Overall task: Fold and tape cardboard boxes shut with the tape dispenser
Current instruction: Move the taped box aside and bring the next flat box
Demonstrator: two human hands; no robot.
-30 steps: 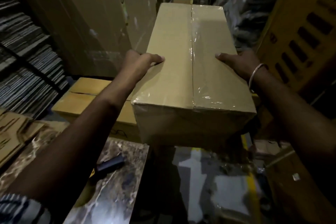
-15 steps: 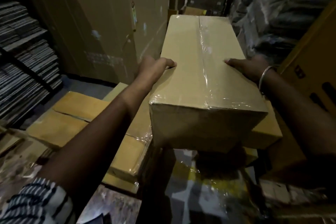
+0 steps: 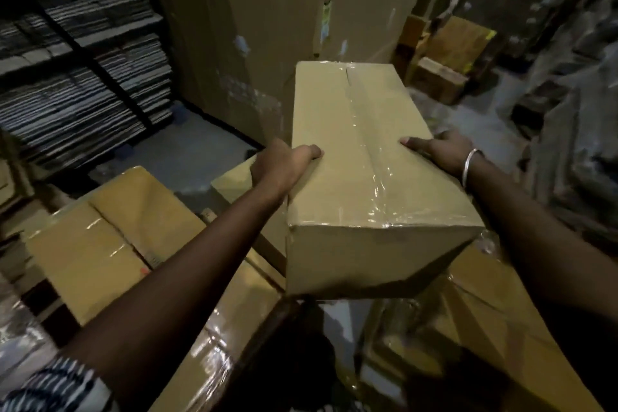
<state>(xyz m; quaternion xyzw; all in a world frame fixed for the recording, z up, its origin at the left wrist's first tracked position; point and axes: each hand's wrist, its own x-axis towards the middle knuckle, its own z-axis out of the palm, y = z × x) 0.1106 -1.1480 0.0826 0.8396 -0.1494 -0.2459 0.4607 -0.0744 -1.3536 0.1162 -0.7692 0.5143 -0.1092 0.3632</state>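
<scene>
above a spread of taped cartons [image 3: 100, 244], held off the ground: taped box [image 3: 361, 177], seam already sealed under clear tape [image 3: 374, 157] along its top. probably being carried off to be set with the finished ones. best kept level, lowered square onto a flat neighbour rather than dropped on a corner, with thumbs slid clear before the weight settles. left hand [image 3: 284, 167] clamped on the left long edge, thumb hooked over the top, fingers hidden down the side. right hand [image 3: 441, 152] mirrored on the right edge, thumb lying on the top face, bangle [image 3: 470, 165] at the wrist. both arms stretched well forward, box squeezed between the palms. tape dispenser nowhere in view.
</scene>
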